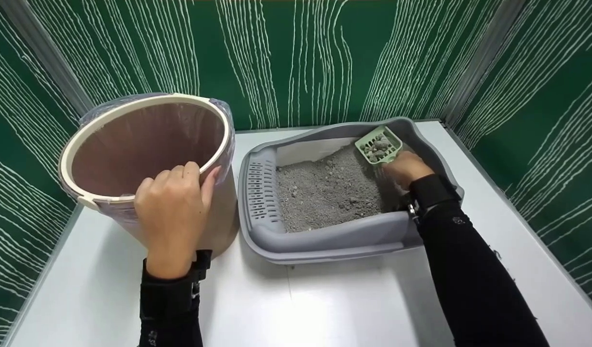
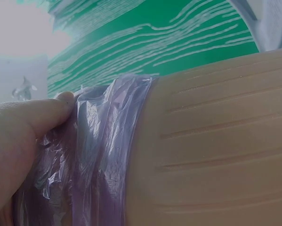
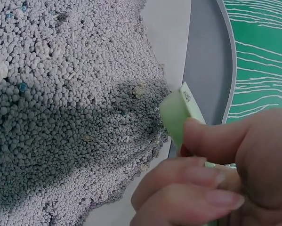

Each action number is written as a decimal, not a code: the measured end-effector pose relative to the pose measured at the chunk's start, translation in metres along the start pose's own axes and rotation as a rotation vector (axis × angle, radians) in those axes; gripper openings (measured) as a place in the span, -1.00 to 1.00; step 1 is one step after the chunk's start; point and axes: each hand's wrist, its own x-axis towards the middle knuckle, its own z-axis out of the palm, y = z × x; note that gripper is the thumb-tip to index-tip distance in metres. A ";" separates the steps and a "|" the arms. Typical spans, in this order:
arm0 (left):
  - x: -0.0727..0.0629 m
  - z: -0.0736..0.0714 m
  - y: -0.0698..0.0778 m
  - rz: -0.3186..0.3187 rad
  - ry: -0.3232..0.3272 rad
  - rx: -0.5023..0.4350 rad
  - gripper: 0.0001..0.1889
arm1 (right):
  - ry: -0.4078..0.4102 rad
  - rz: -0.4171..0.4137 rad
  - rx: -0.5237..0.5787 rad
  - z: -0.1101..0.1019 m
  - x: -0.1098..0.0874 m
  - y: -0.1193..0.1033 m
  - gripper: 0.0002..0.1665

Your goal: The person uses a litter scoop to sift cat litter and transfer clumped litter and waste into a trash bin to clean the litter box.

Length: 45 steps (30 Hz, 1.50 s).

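My left hand [image 1: 173, 207] grips the near rim of a tan trash bin [image 1: 223, 217], fingers over its cream ring [image 1: 100, 126]. A translucent purple bag [image 2: 103, 141] is folded down over the bin's outside. In my right hand [image 1: 408, 168] is a green slotted litter scoop [image 1: 397, 140], pinched by the handle end between thumb and fingers. Several grey clumps [image 1: 380, 144] lie in the scoop's basket. The scoop is over the far right part of a grey litter box [image 1: 320, 246], which holds grey granular litter [image 1: 325, 188]. In the right wrist view the litter [image 3: 75, 108] shows small pale bits.
Both the bin and the litter box stand on a white table [image 1: 296, 299], the bin left of the box. A slotted ledge [image 1: 262, 193] forms the box's left end. Green walls with white wavy lines [image 1: 305, 62] enclose the table's back and sides.
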 end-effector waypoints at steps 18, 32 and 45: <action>0.000 -0.001 0.001 0.002 -0.011 0.000 -0.51 | -0.073 0.090 0.193 -0.001 0.003 -0.007 -0.56; -0.003 0.000 0.000 0.007 -0.009 -0.003 -0.52 | -0.100 0.063 0.028 0.002 0.000 -0.009 -0.63; 0.000 0.001 0.002 0.008 -0.009 0.005 -0.53 | -0.237 -0.057 -0.026 -0.017 -0.010 -0.041 -0.50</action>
